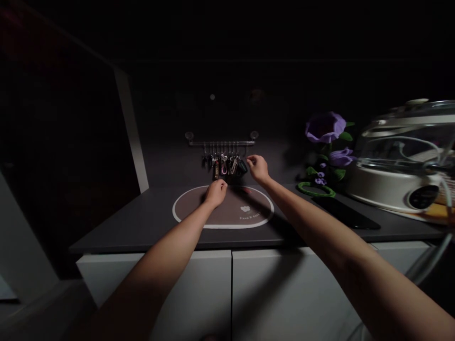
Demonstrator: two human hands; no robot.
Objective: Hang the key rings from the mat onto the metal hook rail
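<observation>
A clear rail (223, 143) is fixed to the dark wall, with several keys and key rings (223, 161) hanging from its hooks. My right hand (259, 168) is raised at the right end of the row, beside a dark green key pouch or fob (242, 167). Its fingertips are pinched together, and what they hold, if anything, is too small to make out. Lower down, my left hand (216, 193) hovers over the oval brown mat (192, 208), just below the keys. The fingers there are curled closed, hiding anything inside. A small reddish item (246, 190) lies at the mat's back.
Purple artificial flowers (325, 128) with a green ring base (316, 190) stand to the right. Near them are a flat black slab (346, 213) and a white appliance with a clear cover (391, 182). White cabinet doors (266, 284) front the dark counter (142, 218).
</observation>
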